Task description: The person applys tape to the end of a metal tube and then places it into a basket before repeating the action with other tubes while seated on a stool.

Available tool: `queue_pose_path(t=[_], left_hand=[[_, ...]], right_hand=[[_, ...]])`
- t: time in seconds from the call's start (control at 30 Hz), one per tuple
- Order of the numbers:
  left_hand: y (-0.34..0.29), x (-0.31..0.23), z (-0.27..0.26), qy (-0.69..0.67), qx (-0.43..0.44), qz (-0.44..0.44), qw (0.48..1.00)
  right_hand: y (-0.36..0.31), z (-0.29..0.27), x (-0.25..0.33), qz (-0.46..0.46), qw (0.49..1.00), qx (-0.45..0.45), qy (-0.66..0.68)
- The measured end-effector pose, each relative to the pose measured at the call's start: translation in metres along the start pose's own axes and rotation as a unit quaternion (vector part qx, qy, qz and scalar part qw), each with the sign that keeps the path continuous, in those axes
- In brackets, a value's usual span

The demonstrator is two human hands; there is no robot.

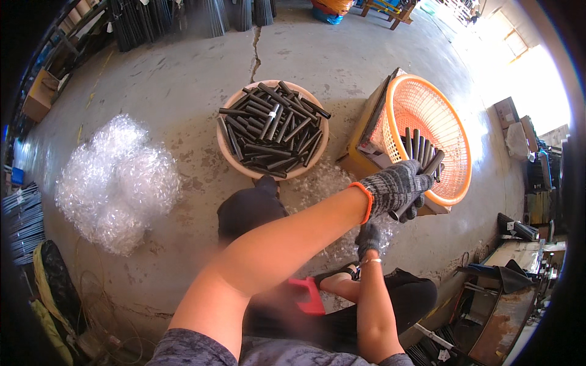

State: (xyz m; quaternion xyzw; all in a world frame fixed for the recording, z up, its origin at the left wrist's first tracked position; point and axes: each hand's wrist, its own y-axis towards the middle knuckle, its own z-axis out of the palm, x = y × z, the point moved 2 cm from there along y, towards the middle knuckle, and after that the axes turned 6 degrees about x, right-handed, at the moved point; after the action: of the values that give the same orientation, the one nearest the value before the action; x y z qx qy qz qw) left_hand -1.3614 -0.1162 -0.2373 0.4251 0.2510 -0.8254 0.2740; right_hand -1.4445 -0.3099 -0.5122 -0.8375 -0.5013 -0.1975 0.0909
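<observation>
My left hand (400, 188), in a grey knitted glove with an orange cuff, reaches across to the right. Its fingers are wrapped round a black tube (434, 163) at the near rim of an orange plastic basket (459, 122). Several more black tubes (417, 143) stand on end inside that basket, partly hidden by the hand. Below it, my right hand (368, 239), also gloved, is above the floor near loose clear plastic scraps (348, 249); its fingers do not show clearly. A round pale tub (226, 146) heaped with black tubes (274, 122) sits ahead of me.
The basket tilts against a cardboard box (366, 131). A big heap of clear plastic scraps (116, 183) lies on the floor at left. Something red (308, 297) is beneath me. Bundles of rods (137, 24) stand at the back; a cluttered bench (506, 305) is at lower right.
</observation>
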Motion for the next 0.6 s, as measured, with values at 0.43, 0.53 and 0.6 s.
queue_pose_path(t=[0.43, 0.53, 0.6], left_hand=[[0.017, 0.009, -0.004, 0.191, -0.121, 0.135, 0.965], [0.007, 0.002, -0.006, 0.121, -0.053, 0.056, 0.990], [0.007, 0.003, 0.000, 0.028, -0.006, 0.015, 0.999]], right_hand=[[0.028, -0.130, 0.129, -0.414, 0.892, -0.039, 0.179], [0.029, -0.079, 0.096, -0.201, 0.864, 0.116, 0.447], [0.021, -0.009, 0.013, -0.010, 0.873, 0.207, 0.442]])
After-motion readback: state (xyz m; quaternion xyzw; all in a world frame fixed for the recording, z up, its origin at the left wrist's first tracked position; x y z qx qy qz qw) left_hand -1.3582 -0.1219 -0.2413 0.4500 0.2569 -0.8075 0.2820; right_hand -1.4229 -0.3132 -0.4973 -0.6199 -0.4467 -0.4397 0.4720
